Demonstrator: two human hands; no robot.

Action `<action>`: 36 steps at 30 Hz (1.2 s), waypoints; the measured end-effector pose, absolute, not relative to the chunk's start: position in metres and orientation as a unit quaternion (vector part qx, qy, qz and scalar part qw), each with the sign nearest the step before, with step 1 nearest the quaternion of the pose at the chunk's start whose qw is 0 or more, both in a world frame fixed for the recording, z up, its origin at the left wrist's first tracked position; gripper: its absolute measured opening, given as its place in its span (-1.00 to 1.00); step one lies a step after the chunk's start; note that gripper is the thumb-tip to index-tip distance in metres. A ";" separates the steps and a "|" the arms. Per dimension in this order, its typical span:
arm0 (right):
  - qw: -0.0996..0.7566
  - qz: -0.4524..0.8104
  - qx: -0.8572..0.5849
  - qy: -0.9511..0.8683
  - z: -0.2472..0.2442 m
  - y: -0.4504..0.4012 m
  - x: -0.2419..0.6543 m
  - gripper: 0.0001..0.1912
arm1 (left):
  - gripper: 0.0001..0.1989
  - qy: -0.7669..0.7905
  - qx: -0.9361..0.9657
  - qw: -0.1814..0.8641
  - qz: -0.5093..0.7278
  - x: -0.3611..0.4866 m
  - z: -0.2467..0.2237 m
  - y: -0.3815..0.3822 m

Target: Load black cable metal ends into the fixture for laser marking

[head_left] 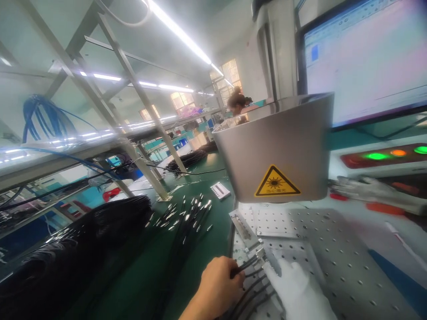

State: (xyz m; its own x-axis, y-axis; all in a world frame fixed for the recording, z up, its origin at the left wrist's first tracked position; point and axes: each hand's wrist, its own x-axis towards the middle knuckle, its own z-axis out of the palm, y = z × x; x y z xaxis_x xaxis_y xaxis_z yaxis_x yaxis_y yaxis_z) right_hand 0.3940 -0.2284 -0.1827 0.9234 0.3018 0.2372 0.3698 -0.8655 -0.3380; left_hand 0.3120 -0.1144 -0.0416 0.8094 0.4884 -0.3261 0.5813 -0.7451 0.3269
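My bare left hand (222, 280) is closed on a black cable (248, 265) at the lower middle of the view. Beside it, my right hand (295, 284), in a white glove, has its fingers at the metal connectors (261, 255) on the cable ends, by a metal fixture (245, 229). Whether the gloved fingers grip a connector is hard to make out. More black cables (255, 295) run down between my hands. The fixture lies on a perforated metal plate (336, 240), below a metal housing (280, 151) with a yellow laser warning label.
Cables with silver connectors (190, 213) and a large black cable bundle (116, 226) lie on the green table (140, 266). A monitor (367, 58), lit buttons (376, 156) and a grey glove (373, 189) are at the right. A person (236, 104) is in the background.
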 end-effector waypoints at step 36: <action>0.184 -0.138 -0.918 -0.321 -0.174 -0.240 0.399 -0.80 | -0.88 0.267 0.883 0.386 0.005 0.330 -0.063 -0.104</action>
